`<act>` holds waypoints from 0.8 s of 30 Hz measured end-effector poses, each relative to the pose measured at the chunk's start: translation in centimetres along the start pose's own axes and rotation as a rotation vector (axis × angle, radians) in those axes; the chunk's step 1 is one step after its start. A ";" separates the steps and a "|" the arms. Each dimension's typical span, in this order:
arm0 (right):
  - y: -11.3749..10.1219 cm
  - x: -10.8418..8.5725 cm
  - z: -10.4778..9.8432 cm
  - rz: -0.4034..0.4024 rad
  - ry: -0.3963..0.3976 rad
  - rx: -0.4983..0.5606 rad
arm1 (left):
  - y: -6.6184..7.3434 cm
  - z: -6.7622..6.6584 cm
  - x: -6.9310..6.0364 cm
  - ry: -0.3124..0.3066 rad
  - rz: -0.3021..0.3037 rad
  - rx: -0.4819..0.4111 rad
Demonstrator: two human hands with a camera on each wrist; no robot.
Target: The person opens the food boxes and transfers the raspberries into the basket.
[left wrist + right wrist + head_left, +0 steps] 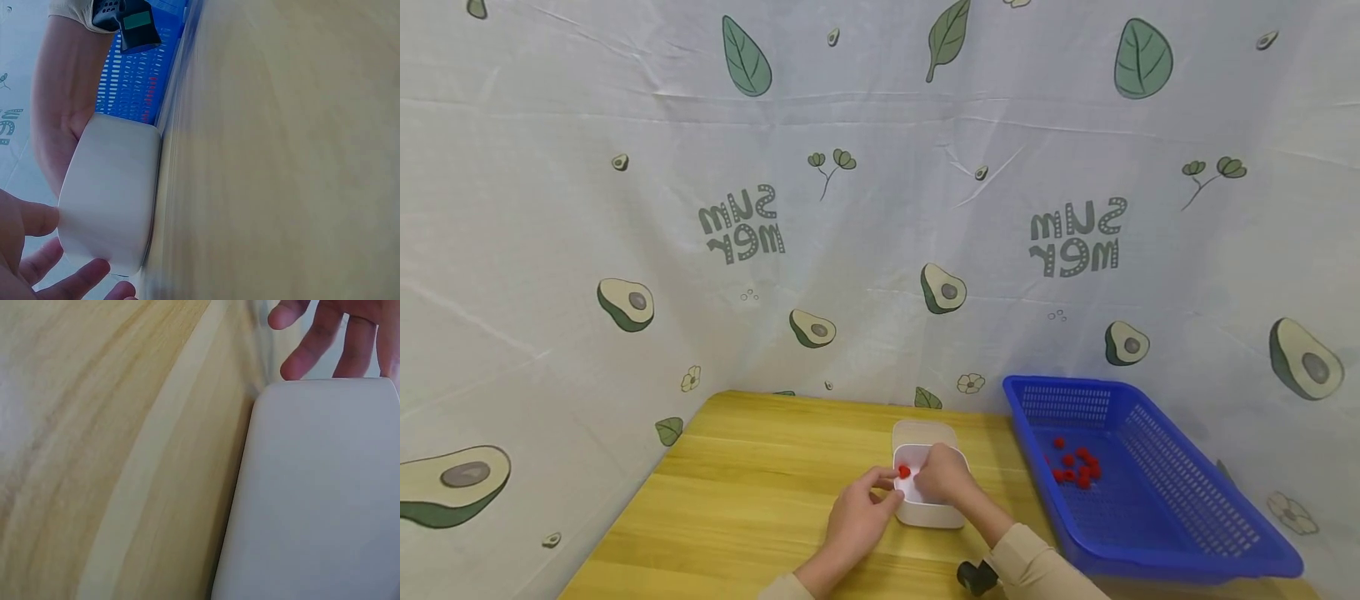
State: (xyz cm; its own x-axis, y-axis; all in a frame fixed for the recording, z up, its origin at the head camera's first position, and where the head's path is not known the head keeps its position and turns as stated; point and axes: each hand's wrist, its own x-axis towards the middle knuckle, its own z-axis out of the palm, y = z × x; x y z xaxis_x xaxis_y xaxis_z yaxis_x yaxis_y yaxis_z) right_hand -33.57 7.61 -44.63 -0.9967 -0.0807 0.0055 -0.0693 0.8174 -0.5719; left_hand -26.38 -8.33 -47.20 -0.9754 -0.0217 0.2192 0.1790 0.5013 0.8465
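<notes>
A white box (931, 515) stands on the table with its lid (923, 432) folded back behind it. Inside, near the left wall, is a small red piece (904, 472); its kind is too small to tell. My left hand (859, 510) is at the box's left side, fingers spread and thumb touching its edge, as the left wrist view shows with the box (112, 194). My right hand (943, 477) reaches down into the box from the right. Its fingertips are hidden, so I cannot tell whether they hold anything.
To the right stands a blue perforated basket (1157, 492) with several small red pieces (1084, 471) at its left end. The wooden table (752, 467) reaches back to a patterned curtain (880, 350). A black device (976, 577) is near the right sleeve.
</notes>
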 end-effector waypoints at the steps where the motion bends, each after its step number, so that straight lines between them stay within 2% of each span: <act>1: 0.0 0.0 0.0 -0.003 0.001 0.001 | 0.1 0.0 0.0 0.000 -0.003 0.000; 15: -0.2 0.1 0.1 0.026 -0.013 0.027 | 0.0 0.0 0.0 -0.005 -0.016 -0.006; 24: -0.2 -0.4 0.0 -0.028 0.005 -0.009 | 0.1 0.0 -0.1 -0.024 -0.008 -0.013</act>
State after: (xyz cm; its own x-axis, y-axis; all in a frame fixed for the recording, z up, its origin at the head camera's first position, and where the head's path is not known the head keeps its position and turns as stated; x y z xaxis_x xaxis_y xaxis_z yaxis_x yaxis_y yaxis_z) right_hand -33.21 7.50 -44.49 -0.9946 -0.1008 0.0258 -0.0977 0.8198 -0.5642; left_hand -26.21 -8.30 -47.10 -0.9797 -0.0054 0.2006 0.1723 0.4899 0.8546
